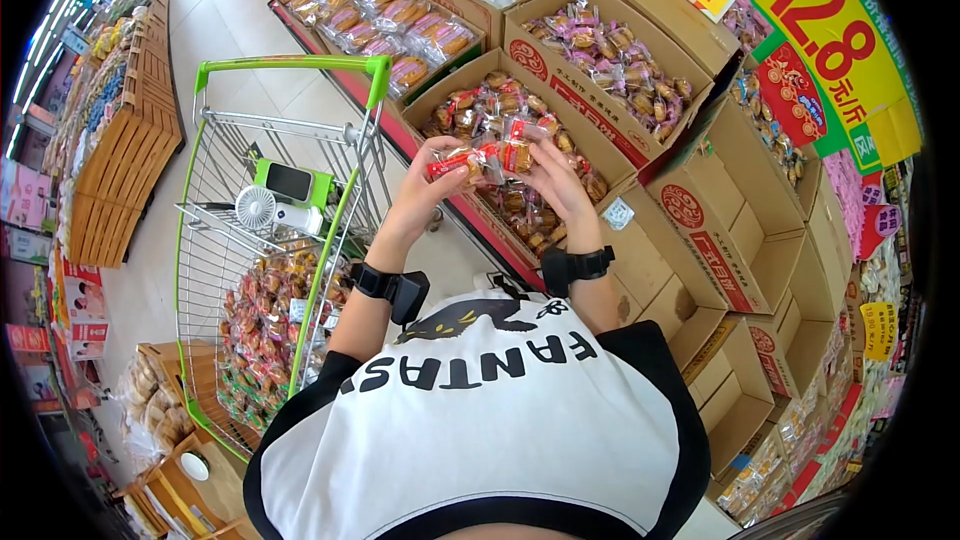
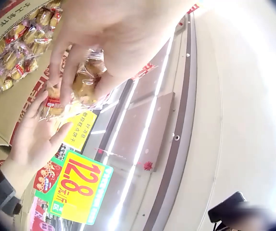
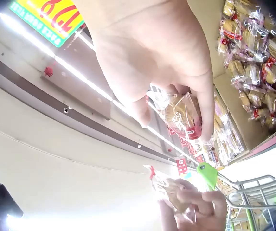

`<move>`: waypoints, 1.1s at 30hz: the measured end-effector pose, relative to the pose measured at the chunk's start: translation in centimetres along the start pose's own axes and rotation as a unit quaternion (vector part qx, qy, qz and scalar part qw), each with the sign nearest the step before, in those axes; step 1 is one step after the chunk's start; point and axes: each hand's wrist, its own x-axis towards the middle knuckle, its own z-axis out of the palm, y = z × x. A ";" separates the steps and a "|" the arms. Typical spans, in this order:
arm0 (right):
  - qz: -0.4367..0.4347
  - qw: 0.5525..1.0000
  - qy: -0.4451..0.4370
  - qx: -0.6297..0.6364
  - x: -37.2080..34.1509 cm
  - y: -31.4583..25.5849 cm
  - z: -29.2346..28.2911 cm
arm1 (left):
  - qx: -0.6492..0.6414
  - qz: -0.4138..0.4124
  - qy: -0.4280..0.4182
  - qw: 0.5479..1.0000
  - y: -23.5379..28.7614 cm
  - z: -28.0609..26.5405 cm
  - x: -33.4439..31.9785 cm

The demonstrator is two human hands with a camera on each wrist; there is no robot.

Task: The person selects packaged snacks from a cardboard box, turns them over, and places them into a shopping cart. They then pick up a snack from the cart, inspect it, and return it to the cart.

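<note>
Above an open carton (image 1: 445, 100) of similar packets, both hands are raised close together. My left hand (image 1: 415, 195) pinches a clear-wrapped pastry with a red label (image 1: 462, 162) between thumb and fingers. Beside it, my right hand (image 1: 560, 183) grips a second wrapped pastry (image 1: 518, 155). The left wrist view has the left hand (image 2: 114, 38) large at the top, its fingers curled round a golden pastry (image 2: 85, 85). In the right wrist view, the right hand (image 3: 152, 53) holds its pastry (image 3: 183, 115) in crinkled clear film, with the left hand (image 3: 203, 207) lower down.
A shopping cart (image 1: 380, 70) with a green handle stands to the left, with many wrapped packets (image 1: 265, 315) and a small white fan (image 1: 256, 207) in it. More cartons (image 1: 690, 90) line the right. A price sign (image 1: 830, 35) hangs at upper right.
</note>
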 end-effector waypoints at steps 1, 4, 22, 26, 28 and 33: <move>-0.001 1.000 0.016 0.010 0.1 0.3 0.1 | 0.000 0.000 0.000 1.000 -0.5 -0.1 0.2; 0.010 1.000 -0.006 0.015 0.5 1.1 0.4 | 0.010 0.069 0.041 0.997 -1.2 0.1 0.6; 0.061 0.992 -0.021 -0.112 0.9 3.5 2.0 | 0.207 0.091 0.150 0.963 -3.2 -0.4 1.0; 0.054 0.990 -0.021 -0.127 0.7 3.1 2.4 | 0.224 0.076 0.132 0.963 -3.7 -0.9 1.2; 0.052 0.991 -0.018 -0.125 0.8 3.4 2.1 | 0.220 0.069 0.131 0.964 -3.6 -0.8 1.2; 0.038 0.989 -0.017 -0.143 0.7 3.1 2.4 | 0.211 0.063 0.140 0.965 -3.6 -0.4 1.1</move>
